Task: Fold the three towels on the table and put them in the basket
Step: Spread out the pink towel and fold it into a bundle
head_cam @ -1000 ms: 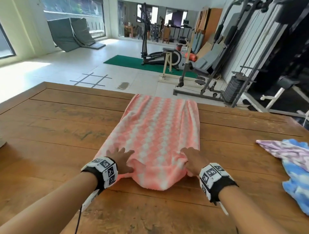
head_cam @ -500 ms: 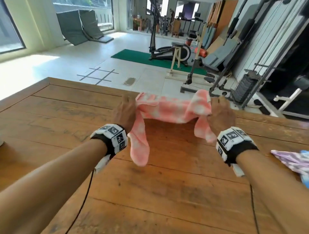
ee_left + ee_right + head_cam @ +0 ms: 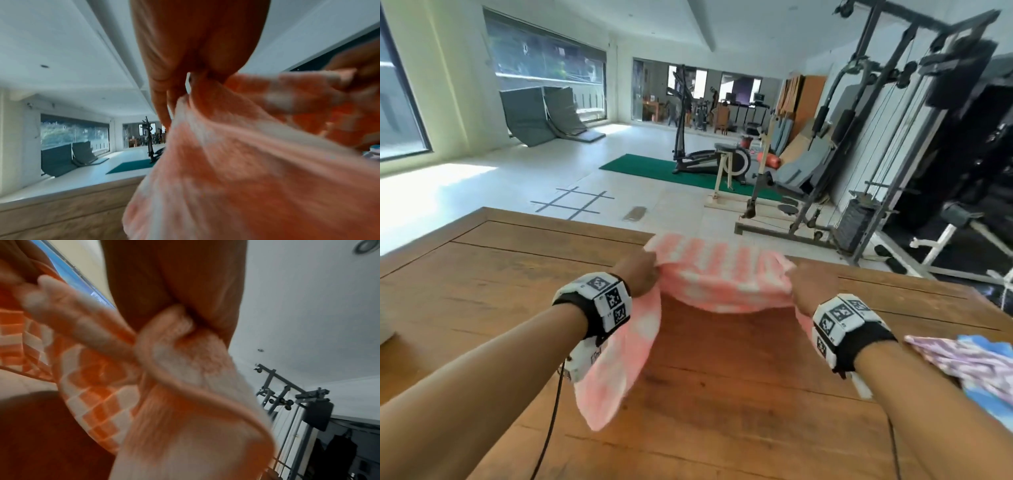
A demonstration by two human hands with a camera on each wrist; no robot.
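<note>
A pink-and-white checked towel (image 3: pixel 722 284) hangs in the air above the wooden table (image 3: pixel 482 281), stretched between both hands. My left hand (image 3: pixel 640 274) pinches its left edge, and a loose end droops below my wrist. My right hand (image 3: pixel 806 287) grips the right edge. In the left wrist view the towel (image 3: pixel 236 162) bunches under my curled fingers (image 3: pixel 164 100). The right wrist view shows the towel (image 3: pixel 164 369) wrapped into my closed hand. A purple towel (image 3: pixel 962 363) and a blue towel (image 3: pixel 989 397) lie crumpled at the table's right edge. No basket is in view.
The table's far edge runs just beyond the towel. Behind it are a tiled floor, a green mat (image 3: pixel 664 169), an elliptical trainer (image 3: pixel 709 157) and a weight machine (image 3: pixel 876 154) at the right. A white object (image 3: pixel 385 329) shows at the left edge.
Both hands took the towel's near edge from flat on the table and lifted it up and away; the towel now hangs between them, slightly nearer me than half a second ago.
</note>
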